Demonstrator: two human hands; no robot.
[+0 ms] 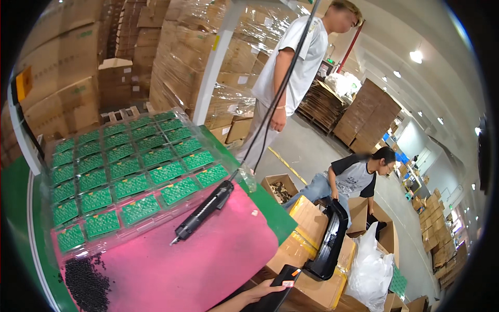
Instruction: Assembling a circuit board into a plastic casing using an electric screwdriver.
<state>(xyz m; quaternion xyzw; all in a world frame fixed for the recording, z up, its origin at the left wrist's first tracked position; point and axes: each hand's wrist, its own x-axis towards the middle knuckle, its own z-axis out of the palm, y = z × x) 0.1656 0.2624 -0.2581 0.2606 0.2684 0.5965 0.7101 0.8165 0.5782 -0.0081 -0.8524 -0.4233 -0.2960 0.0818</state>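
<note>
At the lower edge, my left hand is closed on the side of a long black plastic housing bearing small orange and white labels. The lower part of the housing is cut off by the picture's edge. My right hand does not show. Up and to the left of my hand, a black electric screwdriver lies on a pink mat, its cable rising upward. Behind it, a clear plastic tray holds rows of green circuit boards. A heap of small black screws lies at the mat's lower left.
Taped cardboard boxes stand right of the green bench. A seated co-worker holds a glossy black housing beside a white plastic bag. Another person stands behind the bench, near wrapped carton stacks.
</note>
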